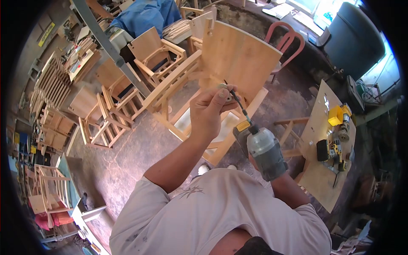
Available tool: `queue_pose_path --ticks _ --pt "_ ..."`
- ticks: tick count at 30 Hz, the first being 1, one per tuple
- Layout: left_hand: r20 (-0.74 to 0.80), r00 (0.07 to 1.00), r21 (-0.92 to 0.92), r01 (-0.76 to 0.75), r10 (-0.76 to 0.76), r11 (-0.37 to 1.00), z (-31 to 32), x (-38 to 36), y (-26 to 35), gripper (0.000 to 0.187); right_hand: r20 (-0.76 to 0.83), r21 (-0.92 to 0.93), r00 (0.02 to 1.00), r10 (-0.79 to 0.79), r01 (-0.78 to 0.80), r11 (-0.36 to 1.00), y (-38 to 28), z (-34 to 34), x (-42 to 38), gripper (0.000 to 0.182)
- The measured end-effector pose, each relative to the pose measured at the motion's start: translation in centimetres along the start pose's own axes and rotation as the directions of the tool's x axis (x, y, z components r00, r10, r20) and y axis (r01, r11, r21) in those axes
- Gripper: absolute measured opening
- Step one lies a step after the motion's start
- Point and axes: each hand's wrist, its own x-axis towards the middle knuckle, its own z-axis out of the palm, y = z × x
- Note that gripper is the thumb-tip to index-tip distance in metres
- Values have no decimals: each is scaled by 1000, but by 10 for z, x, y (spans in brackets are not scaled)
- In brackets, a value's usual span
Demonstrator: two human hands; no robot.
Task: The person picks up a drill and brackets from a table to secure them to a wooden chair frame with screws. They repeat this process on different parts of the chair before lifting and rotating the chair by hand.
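Wearing a pale, short-sleeved shirt (pixel 212 204) with a dark star-like mark and smudges on the front, and leaning over pale shoes (pixel 203 169) on a worn, stained floor (pixel 123 170). Gripping a cordless drill (pixel 266 153) in the right hand (pixel 253 163), mostly hidden behind the tool, with the long bit (pixel 243 109) angled up toward the left hand (pixel 207 111). Pinching a small metal piece (pixel 229 98) between thumb and fingers of that left hand, closed right beside the bit, with a thin, dark, pointed tip showing just above; too small to tell whether touching or apart.

Just beyond the hands, facing a bare wooden chair (pixel 240 59) with a wide, curved back panel and an open seat frame. To the right, beside a wooden trestle (pixel 290 131), laid out on a pale-topped bench (pixel 325 193): yellow-and-black power tools (pixel 333 151) and a bright yellow block-like object (pixel 335 115). To the left, grouped on the floor, more wooden armchairs (pixel 159 55), partly overlapping in view.

Farther back, beside slatted wooden parts (pixel 53 80) at left, past a slanting grey post (pixel 98 36), near a blue covering (pixel 146 15). Toward the bright window at upper right, past a red-framed chair (pixel 299 44), with papers (pixel 280 10) on a ledge and a large, dark, rounded container (pixel 356 36) close by.
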Motion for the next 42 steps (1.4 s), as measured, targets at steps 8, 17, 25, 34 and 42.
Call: queue_pose_path --ticks 8,17,25,34,42 --pt "326 935 62 -172 143 983 73 -2 14 24 67 881 997 39 -77 467 11 -34 -12 15" --pt "194 897 461 -441 398 770 110 4 3 21 -127 570 991 -41 107 814 26 -66 -28 50" --pt "221 934 702 -353 281 619 115 -6 -10 22 91 866 966 243 -197 459 43 -63 -28 41" --pt "192 925 811 -337 327 478 50 12 -27 17 -173 -148 961 -218 193 970 19 -49 -5 24" --pt "-237 966 532 38 106 846 -102 93 -120 20 119 -90 963 241 -231 969 -47 -29 164 30"
